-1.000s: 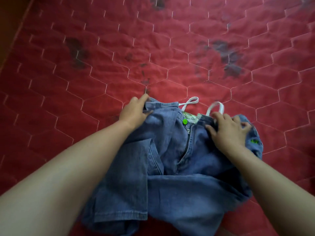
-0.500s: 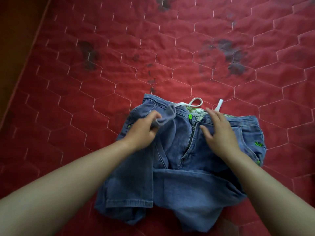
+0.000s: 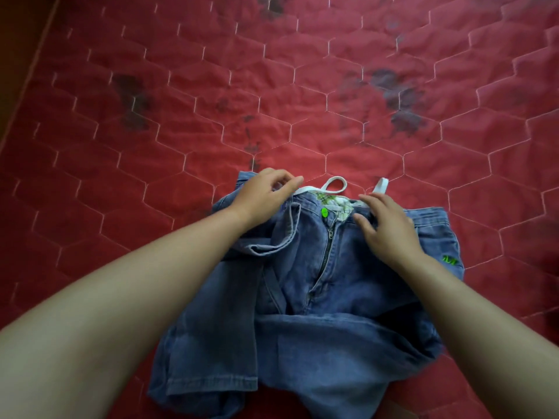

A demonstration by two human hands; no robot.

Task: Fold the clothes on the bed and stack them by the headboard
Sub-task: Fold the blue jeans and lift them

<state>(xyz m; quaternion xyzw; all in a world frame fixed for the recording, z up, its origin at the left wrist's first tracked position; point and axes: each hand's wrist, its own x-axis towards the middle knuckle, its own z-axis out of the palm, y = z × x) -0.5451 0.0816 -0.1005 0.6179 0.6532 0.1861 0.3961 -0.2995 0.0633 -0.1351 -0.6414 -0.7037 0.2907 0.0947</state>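
A pair of blue denim jeans lies crumpled on the red quilted bed cover, waistband away from me and zip open. It has a green button and a white drawstring looping out at the top. My left hand sits at the left end of the waistband, fingers curled and pinching the denim edge. Fingers straight and spread, my right hand presses flat on the right half of the waistband. A folded-over leg lies at the lower left.
The bed's dark wooden edge runs along the far left. The red cover carries dark stains beyond the jeans. No other clothes or headboard are in view.
My left hand has laid down the denim flap it was lifting and moved up to the waistband's left end. My right hand stays pressed on the right side.
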